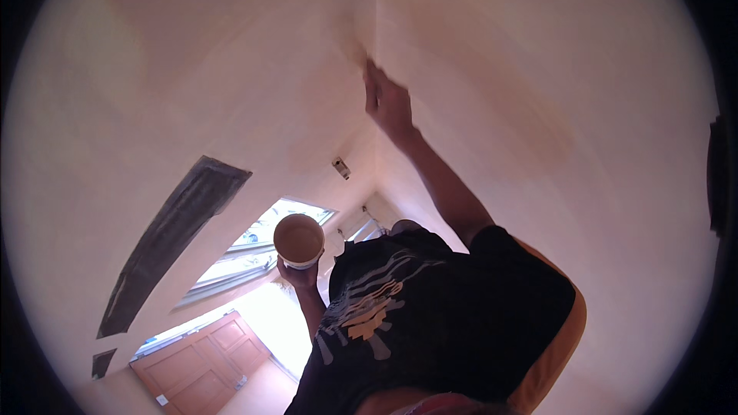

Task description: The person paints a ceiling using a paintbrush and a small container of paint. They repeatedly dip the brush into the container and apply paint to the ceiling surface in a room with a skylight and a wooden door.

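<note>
My right hand (390, 106) is raised at the upper middle, its fingers closed on a brush (355, 48). The brush is smeared by motion, its tan head at the corner line where two pale pinkish wall surfaces (492, 100) meet. Lower and to the left, my left hand (301, 277) grips a round white tub (302, 264) from below. The tub's open mouth shows a tan-pink inside; whether that is liquid or bare wall I cannot tell. Darker, damp-looking patches spread over the surfaces on both sides of the corner.
A small rectangular wall box (341, 168) sits below the brush. To the left runs a long dark grey strip (165, 238) on the wall. Bright windows (265, 230) and a reddish-brown panelled door (204, 365) lie at the lower left. A dark object (716, 177) stands at the right rim.
</note>
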Demonstrator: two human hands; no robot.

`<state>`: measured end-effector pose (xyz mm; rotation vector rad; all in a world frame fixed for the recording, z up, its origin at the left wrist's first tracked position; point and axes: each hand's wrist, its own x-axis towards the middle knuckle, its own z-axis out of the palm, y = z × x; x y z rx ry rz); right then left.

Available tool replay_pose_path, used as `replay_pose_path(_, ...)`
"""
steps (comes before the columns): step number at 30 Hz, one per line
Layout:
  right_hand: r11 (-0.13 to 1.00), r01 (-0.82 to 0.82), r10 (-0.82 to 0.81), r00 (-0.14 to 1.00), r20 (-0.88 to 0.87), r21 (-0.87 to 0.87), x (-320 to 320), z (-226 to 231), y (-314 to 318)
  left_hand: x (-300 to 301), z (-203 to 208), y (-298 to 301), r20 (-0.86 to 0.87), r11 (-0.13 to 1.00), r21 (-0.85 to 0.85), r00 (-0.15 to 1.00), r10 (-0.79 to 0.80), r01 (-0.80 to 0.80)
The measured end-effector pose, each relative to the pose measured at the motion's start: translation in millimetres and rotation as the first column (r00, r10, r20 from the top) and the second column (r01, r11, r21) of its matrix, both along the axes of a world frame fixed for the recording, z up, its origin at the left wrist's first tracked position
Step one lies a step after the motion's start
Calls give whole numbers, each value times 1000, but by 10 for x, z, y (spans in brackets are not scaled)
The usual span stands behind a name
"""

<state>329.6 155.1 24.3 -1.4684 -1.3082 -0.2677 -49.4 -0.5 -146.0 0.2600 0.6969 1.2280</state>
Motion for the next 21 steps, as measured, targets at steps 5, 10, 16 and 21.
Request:
replay_pose_path(5,915,-50,-25,983,-180,-401,-25,-758,-477,28,227,-87,-29,998,18,998,63,-62)
replay_pose_path(10,852,-379,73,769,-635,-360,76,-907,-657,159,512,-89,-343,990,42,929,138,-132)
replay_pose_path(16,861,-408,74,693,-717,-305,138,-398,-358,207,655,-121,-235,977,-85,956,173,-198)
replay_pose_path(21,924,-359,234,804,-546,-132,108,779,-177,207,595,-131,-139,970,-115,970,197,-214)
